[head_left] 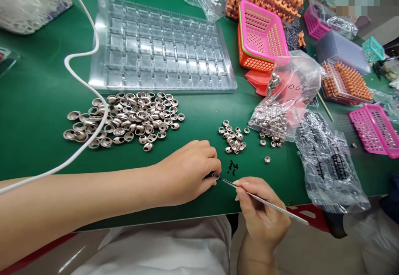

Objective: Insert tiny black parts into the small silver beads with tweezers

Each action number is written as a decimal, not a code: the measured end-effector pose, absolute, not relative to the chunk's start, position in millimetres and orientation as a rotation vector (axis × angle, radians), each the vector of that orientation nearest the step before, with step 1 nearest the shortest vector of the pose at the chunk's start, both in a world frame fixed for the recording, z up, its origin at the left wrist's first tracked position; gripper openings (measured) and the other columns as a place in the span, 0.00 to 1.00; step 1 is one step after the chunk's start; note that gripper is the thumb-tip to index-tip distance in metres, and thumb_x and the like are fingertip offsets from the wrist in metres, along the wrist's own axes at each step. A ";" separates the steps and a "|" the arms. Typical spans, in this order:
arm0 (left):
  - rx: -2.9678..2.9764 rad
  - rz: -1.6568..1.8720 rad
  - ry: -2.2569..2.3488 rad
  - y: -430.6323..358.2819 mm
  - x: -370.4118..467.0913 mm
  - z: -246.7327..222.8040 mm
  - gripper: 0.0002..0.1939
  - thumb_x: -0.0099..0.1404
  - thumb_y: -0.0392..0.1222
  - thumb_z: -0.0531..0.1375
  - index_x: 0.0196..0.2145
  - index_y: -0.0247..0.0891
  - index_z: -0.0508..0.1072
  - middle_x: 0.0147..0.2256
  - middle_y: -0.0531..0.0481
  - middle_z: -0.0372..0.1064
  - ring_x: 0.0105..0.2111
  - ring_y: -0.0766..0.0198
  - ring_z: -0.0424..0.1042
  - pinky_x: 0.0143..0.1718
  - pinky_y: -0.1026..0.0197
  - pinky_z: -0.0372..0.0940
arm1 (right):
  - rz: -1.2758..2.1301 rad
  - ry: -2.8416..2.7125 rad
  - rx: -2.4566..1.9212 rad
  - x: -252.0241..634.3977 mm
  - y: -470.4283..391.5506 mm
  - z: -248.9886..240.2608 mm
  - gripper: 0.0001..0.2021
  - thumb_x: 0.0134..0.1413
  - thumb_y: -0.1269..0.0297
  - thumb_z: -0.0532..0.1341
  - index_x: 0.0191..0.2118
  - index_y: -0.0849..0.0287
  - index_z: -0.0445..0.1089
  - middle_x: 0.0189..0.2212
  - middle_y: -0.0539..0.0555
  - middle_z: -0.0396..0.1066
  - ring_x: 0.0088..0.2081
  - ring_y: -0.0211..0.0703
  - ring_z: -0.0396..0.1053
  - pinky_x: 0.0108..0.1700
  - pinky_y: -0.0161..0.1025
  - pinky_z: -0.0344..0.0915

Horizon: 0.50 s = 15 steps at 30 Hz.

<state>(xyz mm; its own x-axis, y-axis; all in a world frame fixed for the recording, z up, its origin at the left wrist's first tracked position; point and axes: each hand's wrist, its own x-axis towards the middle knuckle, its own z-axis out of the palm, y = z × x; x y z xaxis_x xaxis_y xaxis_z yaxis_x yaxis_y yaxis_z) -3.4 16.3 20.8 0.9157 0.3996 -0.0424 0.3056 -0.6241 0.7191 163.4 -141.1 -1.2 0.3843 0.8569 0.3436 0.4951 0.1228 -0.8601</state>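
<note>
Near the table's front edge, my left hand (190,173) pinches a small silver ring-shaped metal part (215,175) between thumb and fingers. My right hand (263,208) grips a thin metal pick (268,203) like a pen. Its tip meets or nearly meets the ring part; a tiny dark speck shows there. Several tiny black pieces (232,167) lie just beyond the tip. Behind them sits a small cluster of silver metal parts (232,137). A larger heap of silver ring-shaped parts (137,117) spreads out beyond my left forearm.
A clear compartment tray (165,50) lies behind the heap. A white cable (81,75) crosses the left side. To the right are a plastic bag of metal parts (271,117), a bag of black parts (330,163), stacked baskets (263,30) and a pink basket (374,129).
</note>
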 end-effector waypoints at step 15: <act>2.261 0.173 0.477 13.1 -0.5 17.1 0.08 0.66 0.30 0.61 0.38 0.36 0.80 0.38 0.47 0.74 0.41 0.56 0.68 0.43 0.54 0.61 | 0.454 -1.407 -1.472 169.5 -138.4 -7.3 0.20 0.52 0.85 0.65 0.47 0.55 0.75 0.38 0.53 0.80 0.39 0.42 0.78 0.37 0.40 0.78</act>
<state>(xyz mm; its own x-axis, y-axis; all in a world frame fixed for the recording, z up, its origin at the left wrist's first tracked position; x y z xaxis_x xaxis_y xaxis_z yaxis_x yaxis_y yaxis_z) -0.5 13.1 17.1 0.9196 0.3917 -0.0291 0.2823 -0.6075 0.7424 169.5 -138.4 -7.3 0.2505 0.8996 0.3576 0.5212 0.1860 -0.8330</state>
